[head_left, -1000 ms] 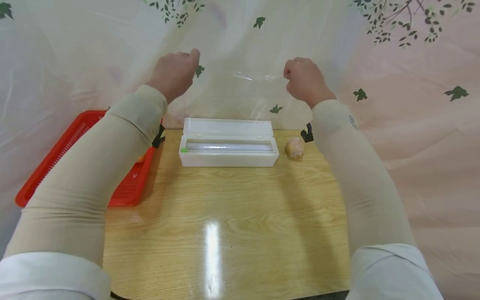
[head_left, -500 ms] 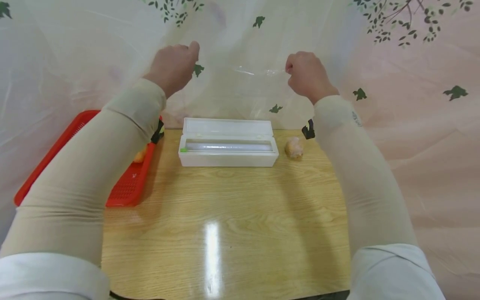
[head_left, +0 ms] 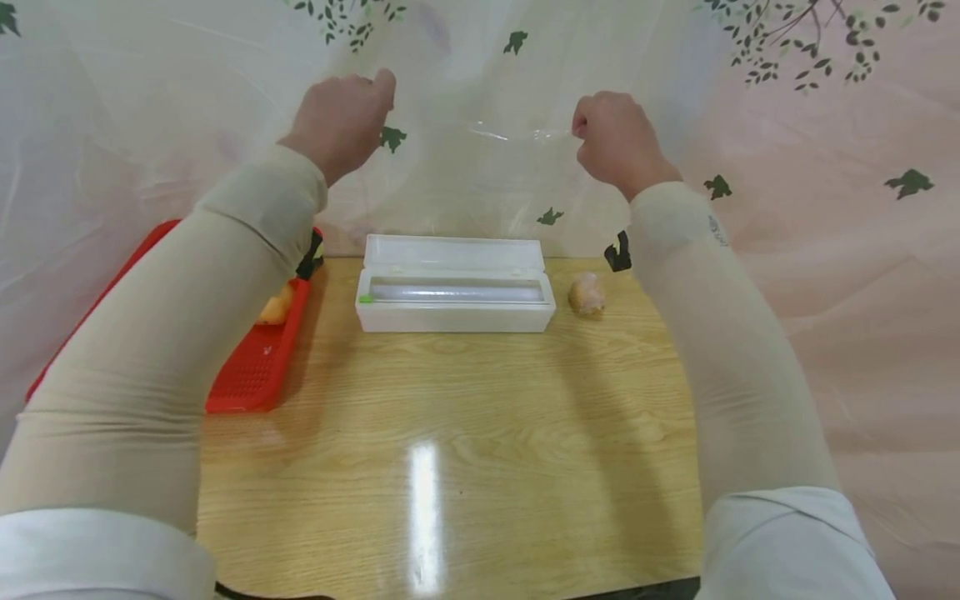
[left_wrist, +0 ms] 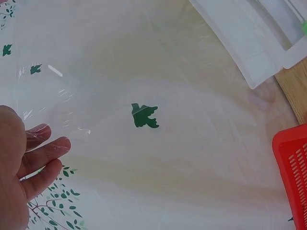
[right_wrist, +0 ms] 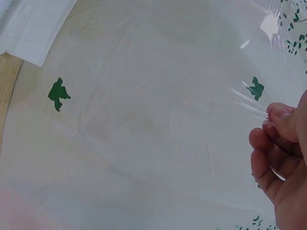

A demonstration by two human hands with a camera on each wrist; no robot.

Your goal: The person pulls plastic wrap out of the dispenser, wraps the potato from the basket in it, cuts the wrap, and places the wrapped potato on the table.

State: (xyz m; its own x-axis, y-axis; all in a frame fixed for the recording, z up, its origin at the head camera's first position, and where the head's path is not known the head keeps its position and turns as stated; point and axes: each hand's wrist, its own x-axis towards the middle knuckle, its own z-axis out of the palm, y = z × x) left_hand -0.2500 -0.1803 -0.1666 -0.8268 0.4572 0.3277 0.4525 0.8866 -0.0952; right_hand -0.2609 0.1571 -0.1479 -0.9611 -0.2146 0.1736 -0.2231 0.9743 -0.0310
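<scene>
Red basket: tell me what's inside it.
Inside the red basket, one yellow-orange item shows near the right side. The left sleeve covers part of it and much of the basket's interior, so I can't tell whether anything else lies there.

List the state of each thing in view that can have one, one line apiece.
Film: clear, held up, creased.
Left hand: raised, pinching film.
Right hand: raised, pinching film.
Box: open, lid swung back.
Roll: inside the box.
Basket: partly hidden, holding an orange-yellow item.
Lump: resting on the table, apparently wrapped.
</scene>
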